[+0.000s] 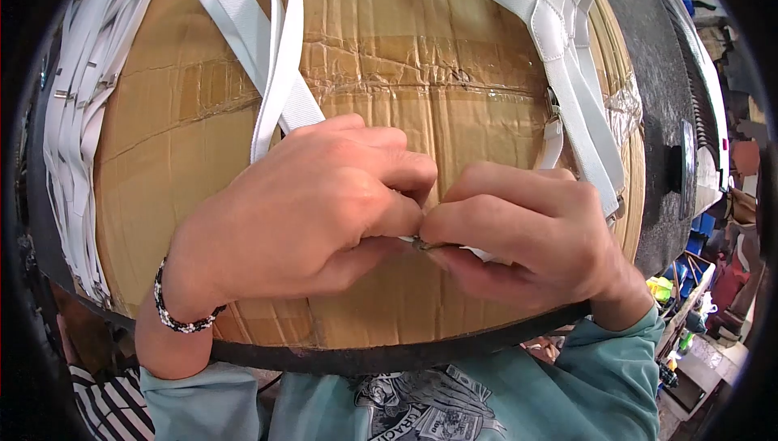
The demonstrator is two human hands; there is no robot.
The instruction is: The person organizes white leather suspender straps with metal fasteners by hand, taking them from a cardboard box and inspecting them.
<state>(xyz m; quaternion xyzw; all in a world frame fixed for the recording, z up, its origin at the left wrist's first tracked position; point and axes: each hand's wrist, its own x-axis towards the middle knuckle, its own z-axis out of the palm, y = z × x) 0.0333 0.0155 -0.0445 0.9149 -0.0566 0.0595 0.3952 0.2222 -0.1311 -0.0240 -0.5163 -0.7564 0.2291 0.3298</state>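
Note:
My left hand [324,206], with a beaded bracelet at the wrist, is closed in a pinch near the middle of the cardboard [389,133]. Against it, my right hand [527,230] pinches as well. Between the fingertips shows a small metal clip [420,243] with bits of white strap beside it; most of it is hidden by the fingers. A white elastic strap [279,76] runs down from the top to behind my left hand. More white straps, joined at a stitched white patch [549,28], lie behind and right of my right hand.
A bundle of white straps with metal clips [77,141] hangs along the left edge. Creased clear tape [405,64] crosses the cardboard, which rests on a dark surface [668,76]. Coloured items and a crate [701,368] stand at the lower right.

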